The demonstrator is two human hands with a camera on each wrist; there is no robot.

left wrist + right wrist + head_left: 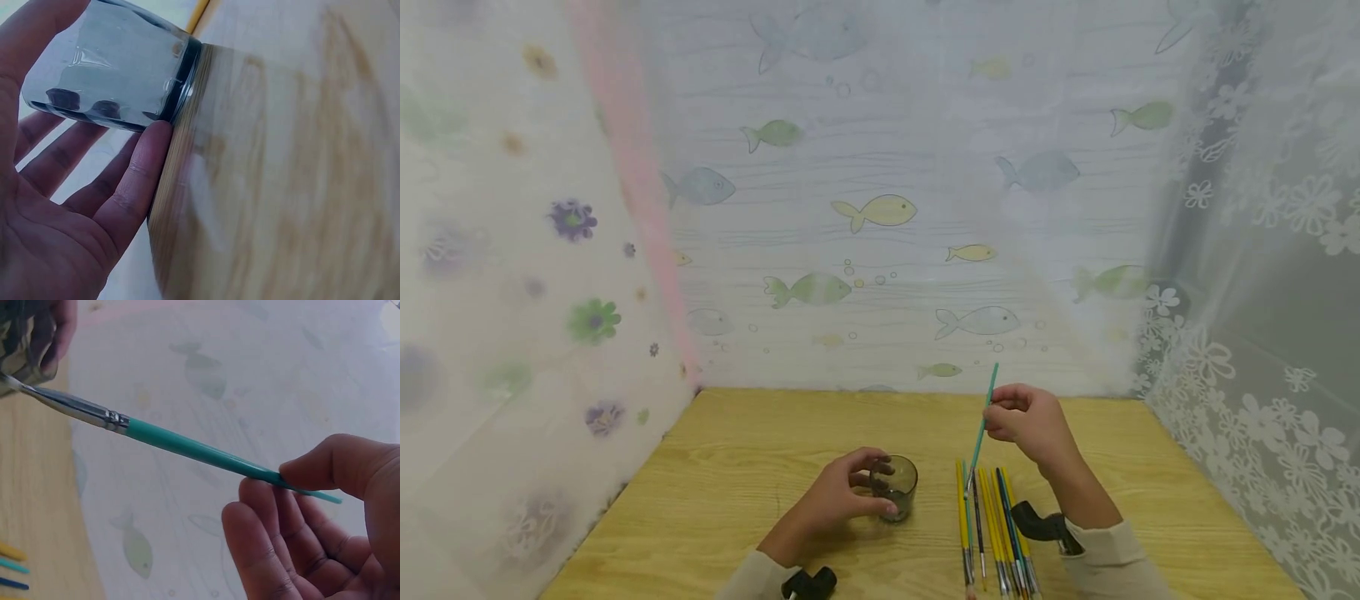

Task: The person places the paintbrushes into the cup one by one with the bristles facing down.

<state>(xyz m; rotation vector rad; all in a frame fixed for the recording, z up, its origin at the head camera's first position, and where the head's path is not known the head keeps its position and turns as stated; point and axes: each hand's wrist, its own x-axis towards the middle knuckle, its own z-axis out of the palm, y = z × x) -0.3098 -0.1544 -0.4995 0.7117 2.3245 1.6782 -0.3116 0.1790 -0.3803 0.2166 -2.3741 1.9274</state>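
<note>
My left hand grips a small clear glass cup standing on the wooden table; in the left wrist view the thumb and fingers wrap the cup. My right hand pinches a teal paintbrush near its tail end, lifted above the table with the bristle end pointing down. The right wrist view shows the brush held between thumb and fingers, its metal ferrule toward the cup. A row of several yellow, teal and blue brushes lies on the table below the right hand.
Translucent curtains with fish and flower prints enclose the table on three sides. Black wrist camera mounts sit on both sleeves. Bare wood lies to the left of the cup and to the right of the brushes.
</note>
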